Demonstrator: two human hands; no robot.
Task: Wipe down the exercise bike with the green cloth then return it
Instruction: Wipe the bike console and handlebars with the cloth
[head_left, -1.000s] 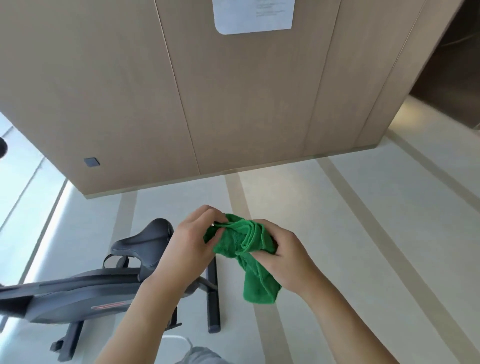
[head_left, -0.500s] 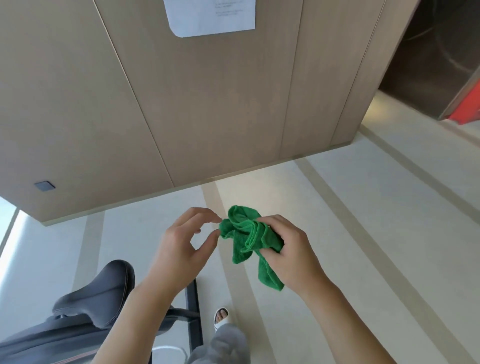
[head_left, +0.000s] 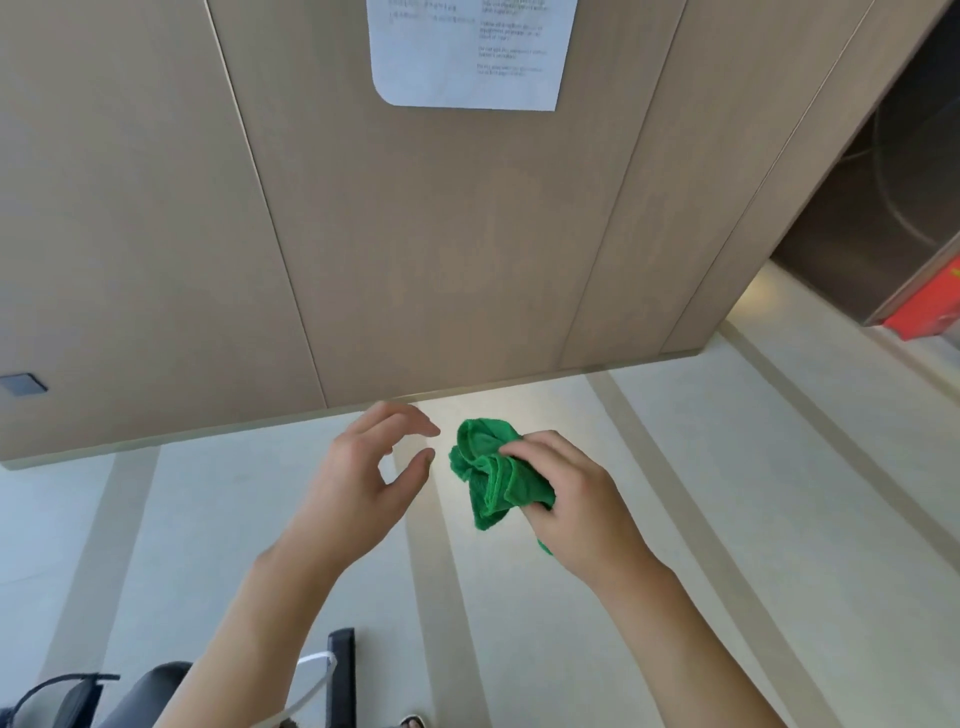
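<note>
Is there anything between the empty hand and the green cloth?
No. In the head view, only a small open gap separates the left hand from the green cloth bunched in the right hand; pale floor shows through.

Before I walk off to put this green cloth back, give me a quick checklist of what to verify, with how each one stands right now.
1. Cloth held securely: ok. The right hand grips the bunched green cloth.
2. Left hand free: ok. The left hand is open, beside the cloth, not touching it.
3. No cloth dangling to trip on: ok, it stays bunched at the hand.
4. Floor ahead clear: ok, the pale floor toward the wall shows nothing.
5. Bike fully wiped: cannot tell, only the exercise bike edge shows.
6. Return spot for the cloth: cannot tell, none is in view.
</note>
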